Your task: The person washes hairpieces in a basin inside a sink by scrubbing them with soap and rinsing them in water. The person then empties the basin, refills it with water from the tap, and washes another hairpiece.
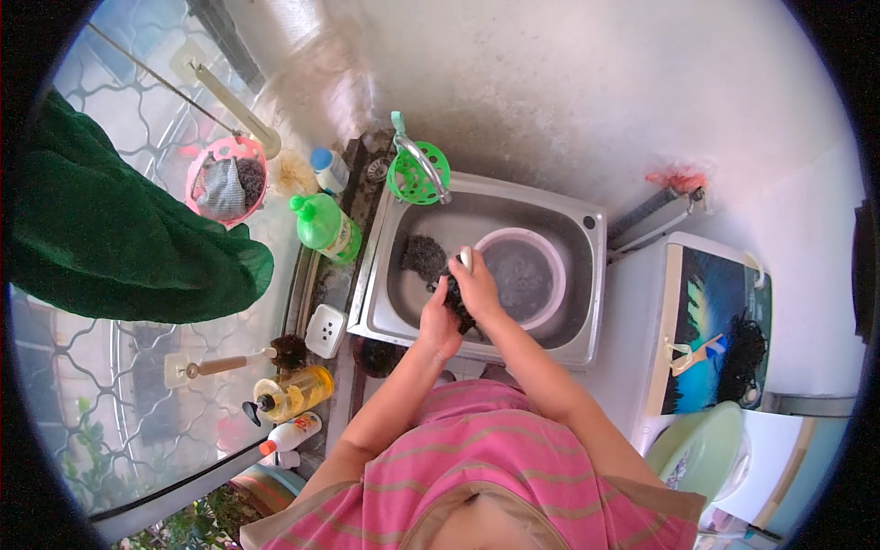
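Over the left half of a steel sink (394, 302) my two hands are close together. My left hand (442, 328) is closed on a dark, wet-looking bundle (457, 302), perhaps cloth, though I cannot make out its kind. My right hand (478, 291) wraps round a small white object (467, 257) against the top of the bundle; its fingers hide most of it. Beside my hands, on the sink floor, lies a dark grey fuzzy clump (424, 258). A pale pink basin (561, 280) holding greyish water stands right of my hands.
A green perforated basket (417, 179) hangs by the curved tap (438, 183). Bottles, including a green one (327, 229), and a white soap dish (325, 331) line the left ledge. Dark green cloth (137, 229) hangs far left. A washing machine (674, 266) stands right, near a green basin (715, 449).
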